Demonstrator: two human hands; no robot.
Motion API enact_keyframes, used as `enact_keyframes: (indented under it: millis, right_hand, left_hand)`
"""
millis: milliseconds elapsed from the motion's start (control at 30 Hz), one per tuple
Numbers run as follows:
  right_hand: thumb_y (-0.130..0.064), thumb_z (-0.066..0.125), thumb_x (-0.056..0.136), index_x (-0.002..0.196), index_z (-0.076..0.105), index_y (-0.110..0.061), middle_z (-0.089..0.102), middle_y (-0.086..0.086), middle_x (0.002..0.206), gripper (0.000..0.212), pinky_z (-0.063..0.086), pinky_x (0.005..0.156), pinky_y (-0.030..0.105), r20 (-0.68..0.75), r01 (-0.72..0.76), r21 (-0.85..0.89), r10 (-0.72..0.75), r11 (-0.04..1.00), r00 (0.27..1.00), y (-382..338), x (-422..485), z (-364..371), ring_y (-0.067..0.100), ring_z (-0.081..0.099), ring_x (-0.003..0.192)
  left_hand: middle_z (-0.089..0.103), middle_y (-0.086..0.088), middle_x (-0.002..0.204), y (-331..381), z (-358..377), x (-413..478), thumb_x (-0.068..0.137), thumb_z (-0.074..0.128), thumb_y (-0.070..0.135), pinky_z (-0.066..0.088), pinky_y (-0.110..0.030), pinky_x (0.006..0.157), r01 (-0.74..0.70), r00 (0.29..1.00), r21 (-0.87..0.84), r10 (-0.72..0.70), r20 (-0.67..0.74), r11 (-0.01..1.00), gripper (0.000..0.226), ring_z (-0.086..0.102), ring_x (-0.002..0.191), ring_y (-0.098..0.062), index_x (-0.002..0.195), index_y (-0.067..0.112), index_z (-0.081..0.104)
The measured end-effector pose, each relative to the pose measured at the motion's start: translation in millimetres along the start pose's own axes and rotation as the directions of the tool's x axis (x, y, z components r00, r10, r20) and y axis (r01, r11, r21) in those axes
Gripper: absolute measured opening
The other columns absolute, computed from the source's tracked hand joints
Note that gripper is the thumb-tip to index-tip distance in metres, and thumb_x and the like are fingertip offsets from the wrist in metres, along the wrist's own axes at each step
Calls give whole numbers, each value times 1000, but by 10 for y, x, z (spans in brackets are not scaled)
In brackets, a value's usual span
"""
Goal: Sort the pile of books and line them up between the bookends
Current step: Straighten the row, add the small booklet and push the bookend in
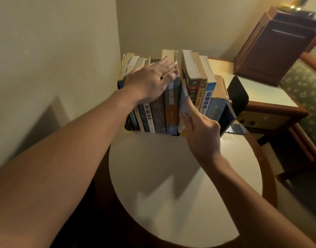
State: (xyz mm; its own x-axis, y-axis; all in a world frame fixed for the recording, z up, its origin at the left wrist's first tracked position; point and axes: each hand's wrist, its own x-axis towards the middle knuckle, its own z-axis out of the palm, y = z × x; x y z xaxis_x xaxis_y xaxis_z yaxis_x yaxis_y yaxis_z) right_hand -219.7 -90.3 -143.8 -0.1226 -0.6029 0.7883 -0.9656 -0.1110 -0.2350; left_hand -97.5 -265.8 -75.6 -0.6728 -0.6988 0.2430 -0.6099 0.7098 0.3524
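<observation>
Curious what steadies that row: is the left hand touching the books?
Touching: the head view shows the left hand pressed flat on the upright books.

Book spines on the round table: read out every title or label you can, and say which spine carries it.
"企業導論": white-and-blue spine.
"小故事", rest blurred: tan spine.
"職人", rest unsure: white spine.
Dark spine labels, light-blue book in the right hand, and the rest: too blurred.

Paper books (171, 97) with yellowed page edges; right of them, a glossy black metal bookend (237, 93); smooth matt pale counter (171, 185).
</observation>
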Motion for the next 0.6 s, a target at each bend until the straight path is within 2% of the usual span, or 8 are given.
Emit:
enact_keyframes:
  millis: [67,133,300,400,500,600]
  right_hand:
    - [-12,60,96,135,58,5,74,20,105,42,56,85,42,42,-8,17,8,1000,999,54,-31,40,31,74,94]
    - [-12,62,94,135,57,6,75,19,101,45,51,86,37,58,2,12,-3,1000,998,82,-63,60,30,75,91]
    - [0,65,94,146,47,1,74,19,104,55,50,88,35,171,-40,60,30,997,985,118,-56,75,31,74,95]
    - [3,65,93,146,46,1,74,20,104,57,48,89,34,163,-42,50,33,998,986,134,-57,71,33,74,95]
    - [2,67,92,145,49,-1,75,20,102,56,52,90,42,136,-49,38,43,998,990,176,-50,115,33,73,95]
    - [-1,67,94,145,51,-5,75,20,99,53,60,80,54,178,-98,9,95,995,979,240,-63,219,35,74,90]
  left_hand:
    - [14,18,165,9,-8,-6,98,13,70,16,-52,121,3,1000,-7,-3,-2,1000,57,20,151,-12,152,52,21]
    - [14,19,165,18,-17,-9,99,14,69,16,-53,121,5,1000,-9,-5,-1,1000,57,20,151,-12,152,52,22]
    - [14,19,165,57,-30,-16,99,14,69,16,-54,121,9,1000,-15,-9,2,1000,57,20,151,-13,152,52,23]
    - [14,19,165,76,-37,-20,99,15,69,16,-54,121,6,1000,-18,-6,5,1000,57,19,152,-12,152,51,23]
    - [14,20,165,95,-32,-6,99,15,68,15,-54,121,3,1000,-23,-2,7,1000,56,19,151,-11,152,52,24]
    - [14,21,164,130,-22,5,98,16,69,14,-54,121,-5,1000,-36,5,9,999,57,20,151,-10,152,52,25]
